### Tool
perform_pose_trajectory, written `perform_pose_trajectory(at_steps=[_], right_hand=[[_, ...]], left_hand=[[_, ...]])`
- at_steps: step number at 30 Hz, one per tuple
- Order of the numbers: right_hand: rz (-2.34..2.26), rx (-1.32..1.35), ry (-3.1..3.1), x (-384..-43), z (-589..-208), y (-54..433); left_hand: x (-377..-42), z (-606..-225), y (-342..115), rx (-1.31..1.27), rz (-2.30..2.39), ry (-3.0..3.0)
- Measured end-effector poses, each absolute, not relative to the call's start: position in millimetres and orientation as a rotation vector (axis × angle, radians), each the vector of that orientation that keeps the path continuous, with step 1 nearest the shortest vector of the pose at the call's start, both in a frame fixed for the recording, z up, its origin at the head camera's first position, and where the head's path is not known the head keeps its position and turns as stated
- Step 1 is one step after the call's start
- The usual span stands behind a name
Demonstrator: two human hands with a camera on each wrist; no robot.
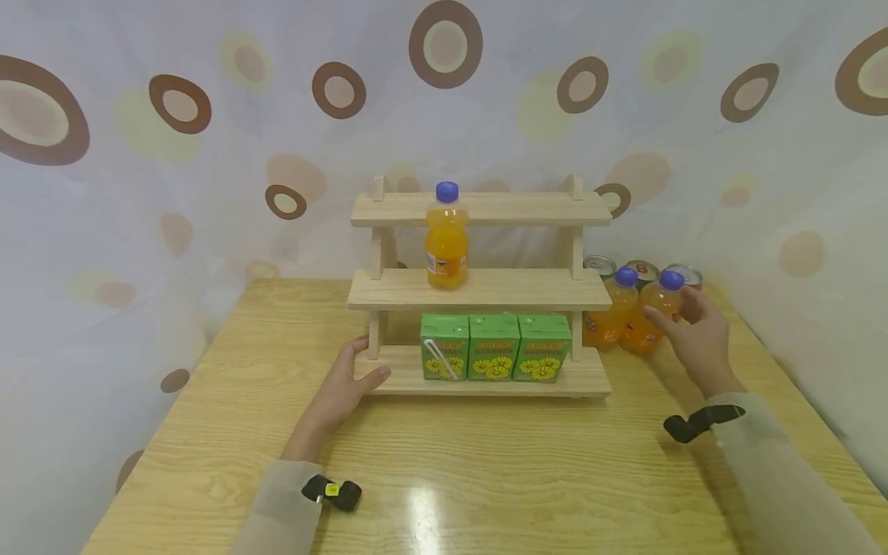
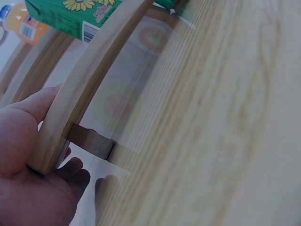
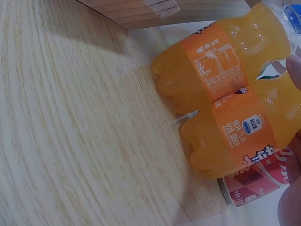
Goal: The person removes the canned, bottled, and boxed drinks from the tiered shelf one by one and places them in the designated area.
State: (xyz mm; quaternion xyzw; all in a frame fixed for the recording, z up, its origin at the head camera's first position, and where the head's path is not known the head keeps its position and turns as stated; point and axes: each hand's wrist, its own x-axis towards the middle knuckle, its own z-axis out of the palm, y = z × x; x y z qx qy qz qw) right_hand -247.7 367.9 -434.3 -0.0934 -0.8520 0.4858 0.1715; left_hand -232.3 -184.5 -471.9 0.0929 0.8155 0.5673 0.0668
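Note:
My left hand grips the left end of the bottom board of a three-tier wooden shelf, thumb on top and fingers curled beneath in the left wrist view. My right hand holds the outer of two orange soda bottles around its upper part, thumb on the near side. The other orange soda bottle stands close against it, beside the shelf's right end. A red soda can shows behind the held bottle in the right wrist view.
One orange soda bottle with a blue cap stands on the middle tier. Three green drink cartons sit in a row on the bottom tier. Several cans stand behind the right-hand bottles. A patterned curtain hangs behind the wooden table.

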Motion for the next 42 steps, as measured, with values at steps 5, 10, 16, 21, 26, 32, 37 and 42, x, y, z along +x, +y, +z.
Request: perform_pose_trajectory(at_steps=[5, 10, 16, 21, 26, 32, 37, 42], right_hand=[[1.398, -0.231, -2.422, -248, -434, 372], [1.427, -0.222, -2.398, -243, -433, 376], [1.437, -0.210, -2.351, -235, -434, 382], [1.419, -0.174, -2.335, -229, -433, 386], [1.402, -0.193, -2.307, -219, -427, 386], [1.422, -0.195, -2.245, -206, -421, 382], [1.545, -0.155, -2.115, -201, -415, 376], [1.678, -0.102, -2.004, -197, -406, 368]], left_hand=[[-232, -472, -185, 0.304, 1.702, 2.476], [-232, -472, -185, 0.316, 1.706, 2.474], [-233, -474, -185, 0.301, 1.735, 2.437], [-233, -474, -186, 0.302, 1.743, 2.432], [-232, -472, -184, 0.308, 1.759, 2.421], [-232, -472, -184, 0.307, 1.747, 2.425], [-231, -471, -184, 0.301, 1.739, 2.434], [-231, -469, -184, 0.313, 1.739, 2.432]])
